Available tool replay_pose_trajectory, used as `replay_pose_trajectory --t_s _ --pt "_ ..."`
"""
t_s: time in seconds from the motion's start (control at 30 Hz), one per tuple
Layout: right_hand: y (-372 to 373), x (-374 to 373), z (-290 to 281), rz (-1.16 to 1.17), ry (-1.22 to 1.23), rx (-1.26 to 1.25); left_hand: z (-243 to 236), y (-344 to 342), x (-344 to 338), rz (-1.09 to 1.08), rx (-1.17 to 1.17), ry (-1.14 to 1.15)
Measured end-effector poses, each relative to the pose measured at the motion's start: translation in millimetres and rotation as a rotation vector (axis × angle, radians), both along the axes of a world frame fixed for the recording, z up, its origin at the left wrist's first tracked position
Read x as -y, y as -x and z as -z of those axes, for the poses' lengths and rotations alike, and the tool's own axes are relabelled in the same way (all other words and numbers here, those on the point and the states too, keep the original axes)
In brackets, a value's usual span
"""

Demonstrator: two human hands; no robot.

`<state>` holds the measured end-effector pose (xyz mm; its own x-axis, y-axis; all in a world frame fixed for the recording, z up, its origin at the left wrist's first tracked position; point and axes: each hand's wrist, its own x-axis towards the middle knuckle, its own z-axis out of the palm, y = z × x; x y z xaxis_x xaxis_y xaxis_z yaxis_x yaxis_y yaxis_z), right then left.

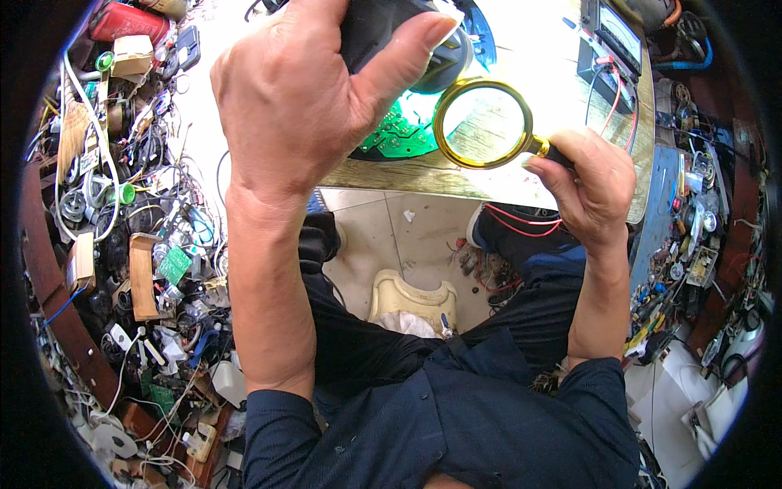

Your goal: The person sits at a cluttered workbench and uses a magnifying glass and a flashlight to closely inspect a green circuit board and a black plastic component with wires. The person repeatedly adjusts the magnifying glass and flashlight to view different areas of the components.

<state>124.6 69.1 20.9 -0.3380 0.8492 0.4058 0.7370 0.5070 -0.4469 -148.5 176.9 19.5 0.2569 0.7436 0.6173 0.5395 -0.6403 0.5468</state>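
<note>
My left hand (pixel 285 102) reaches to the top of the head view and grips a black, round-bodied device (pixel 379 41), its thumb lying across the front. Its other fingers are cut off or hidden. Below and partly behind that device is a rounded green circuit board (pixel 403 130) with solder points, near the front edge of the wooden table (pixel 407 175). Closed around a dark handle, my right hand (pixel 590 183) holds a magnifying glass (pixel 438 130) with a gold rim. The lens overlaps the board's right edge, over the brightly lit tabletop.
An analog multimeter (pixel 617 37) with red and black leads stands at the table's far right. Red wires (pixel 521 224) hang below the front edge. Heaped electronic parts and cables (pixel 155 220) crowd the left; more parts (pixel 676 236) lie right. A cream stool (pixel 414 297) is between my legs.
</note>
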Motion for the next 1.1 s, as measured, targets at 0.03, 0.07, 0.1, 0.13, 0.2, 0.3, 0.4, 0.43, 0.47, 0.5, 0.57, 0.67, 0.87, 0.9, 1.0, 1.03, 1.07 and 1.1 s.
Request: replay_pose_trajectory --t_s 0.03,0.07,0.1,0.13,0.2,0.3,0.4,0.43,0.47,0.5,0.57,0.67,0.87,0.9,1.0,1.03,1.07,1.1 --pt "-0.2 -0.1 0.3 -0.002 -0.004 0.002 3.0 0.8 -0.1 0.002 0.005 -0.001" --pt "-0.3 0.2 0.6 -0.002 -0.002 -0.006 3.6 0.8 0.4 -0.001 0.008 0.006" --pt "-0.7 0.5 0.9 -0.001 -0.001 -0.014 3.7 0.2 0.6 -0.003 0.011 0.014" --pt "-0.9 0.7 1.1 0.0 0.0 -0.021 2.9 -0.5 2.2 -0.009 0.011 0.031" --pt "-1.0 0.5 1.1 -0.002 -0.002 -0.025 1.7 -1.4 3.1 -0.014 0.006 0.038" --pt "-1.3 0.5 0.4 -0.004 -0.002 -0.016 1.7 -1.8 2.4 -0.004 0.006 0.013" --pt "-1.1 0.1 0.4 -0.003 -0.006 -0.014 3.0 -1.6 2.1 0.004 0.023 0.031" --pt "-1.0 -0.1 0.4 -0.002 -0.007 -0.015 0.4 -1.6 4.4 -0.003 0.018 0.061" --pt "-1.0 -0.1 0.4 0.0 0.0 -0.013 0.1 -2.2 4.7 0.001 0.026 0.075" --pt "-1.1 0.2 0.4 0.003 0.006 -0.01 0.0 -2.7 5.2 0.005 0.035 0.09" --pt "-2.0 0.9 0.2 0.007 0.014 0.004 0.9 -4.4 4.5 0.032 0.077 0.114" --pt "-3.5 0.7 -0.9 0.009 0.019 0.021 -5.6 -6.0 5.7 0.061 0.13 0.19" --pt "-1.9 -0.2 0.2 0.001 0.001 -0.003 1.0 -3.2 4.3 0.019 0.046 0.071" --pt "-2.1 -0.3 0.6 -0.003 -0.003 -0.001 -2.4 -3.5 6.4 0.004 0.021 0.07" --pt "-3.7 1.5 1.5 -0.005 0.008 0.0 -5.1 -5.8 8.6 -0.005 0.01 0.079" --pt "-4.3 2.3 1.5 -0.003 0.016 0.0 -1.4 -3.4 5.2 0.005 0.004 0.073" --pt "-4.6 2.3 1.3 0.002 0.011 0.0 -0.4 -3.3 4.1 0.011 0.003 0.07" --pt "-4.2 2.1 1.3 0.004 0.008 -0.003 0.2 -2.4 3.5 0.014 0.0 0.068"
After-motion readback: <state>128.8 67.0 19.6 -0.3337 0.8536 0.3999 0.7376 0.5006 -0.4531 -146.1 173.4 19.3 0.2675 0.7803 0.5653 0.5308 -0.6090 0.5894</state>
